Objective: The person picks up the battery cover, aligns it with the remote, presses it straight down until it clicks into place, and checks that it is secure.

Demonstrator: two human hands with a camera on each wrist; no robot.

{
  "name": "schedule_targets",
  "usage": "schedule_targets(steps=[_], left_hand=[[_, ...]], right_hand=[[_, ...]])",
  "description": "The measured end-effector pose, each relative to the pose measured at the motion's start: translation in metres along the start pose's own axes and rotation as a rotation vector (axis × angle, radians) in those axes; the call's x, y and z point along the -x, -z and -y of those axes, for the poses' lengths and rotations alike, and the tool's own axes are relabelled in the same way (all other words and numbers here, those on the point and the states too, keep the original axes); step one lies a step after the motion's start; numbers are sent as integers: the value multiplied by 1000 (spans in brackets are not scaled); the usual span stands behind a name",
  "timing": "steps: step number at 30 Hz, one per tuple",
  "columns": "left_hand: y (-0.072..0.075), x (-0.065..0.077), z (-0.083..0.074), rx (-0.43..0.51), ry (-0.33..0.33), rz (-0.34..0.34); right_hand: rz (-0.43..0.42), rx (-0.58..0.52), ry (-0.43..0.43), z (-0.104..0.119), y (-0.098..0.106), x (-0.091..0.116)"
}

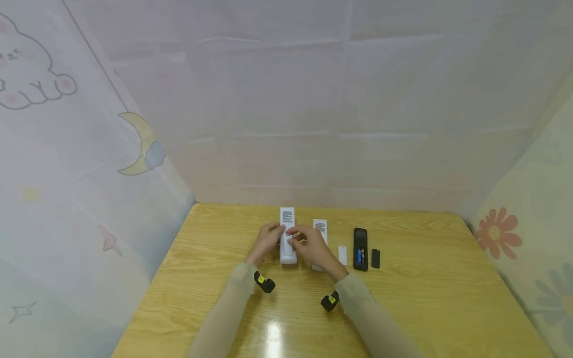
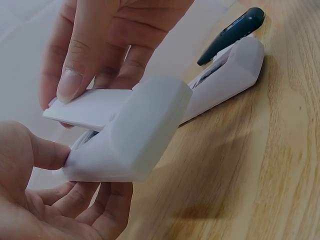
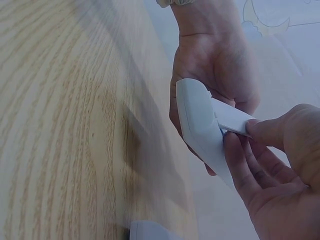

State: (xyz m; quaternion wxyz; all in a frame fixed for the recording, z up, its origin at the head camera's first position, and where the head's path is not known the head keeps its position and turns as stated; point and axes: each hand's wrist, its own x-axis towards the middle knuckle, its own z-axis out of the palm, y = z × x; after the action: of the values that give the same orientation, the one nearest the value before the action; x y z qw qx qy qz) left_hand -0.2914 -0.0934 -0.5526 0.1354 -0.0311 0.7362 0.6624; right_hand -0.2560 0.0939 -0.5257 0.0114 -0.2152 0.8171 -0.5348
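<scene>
My left hand (image 1: 267,240) grips a white remote control (image 2: 150,132) by its sides, its back facing up and printed text toward the far end. A white battery cover (image 2: 87,109) is pinched between the thumb and fingers of my right hand (image 1: 312,244). One end of the cover meets the near end of the remote; its other end is tilted up, with a gap over the battery bay. In the right wrist view a bit of blue shows under the cover (image 3: 232,117).
Right of the hands lie a second white remote (image 1: 320,224), partly behind my right hand, and a loose white cover (image 1: 342,255). Farther right are a black remote (image 1: 360,236) with batteries (image 1: 360,255) in its uncovered bay and a black cover (image 1: 375,258). Cloth walls edge the wooden table (image 1: 429,293).
</scene>
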Motion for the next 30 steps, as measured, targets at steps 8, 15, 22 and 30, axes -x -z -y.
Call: schedule_targets(steps=[8,15,22,30], left_hand=[[-1,0,-1,9,2,-1],[-2,-1,-2,23,7,0],[-1,1,-3,13,4,-4],[-1,-1,0,-8,6,2]], right_hand=[[-16,67,6,0,0,1],[-26,79,-13,-2,-1,1],[-41,102,-8,-4,-4,1],[-54,106,-12,-3,-6,3]])
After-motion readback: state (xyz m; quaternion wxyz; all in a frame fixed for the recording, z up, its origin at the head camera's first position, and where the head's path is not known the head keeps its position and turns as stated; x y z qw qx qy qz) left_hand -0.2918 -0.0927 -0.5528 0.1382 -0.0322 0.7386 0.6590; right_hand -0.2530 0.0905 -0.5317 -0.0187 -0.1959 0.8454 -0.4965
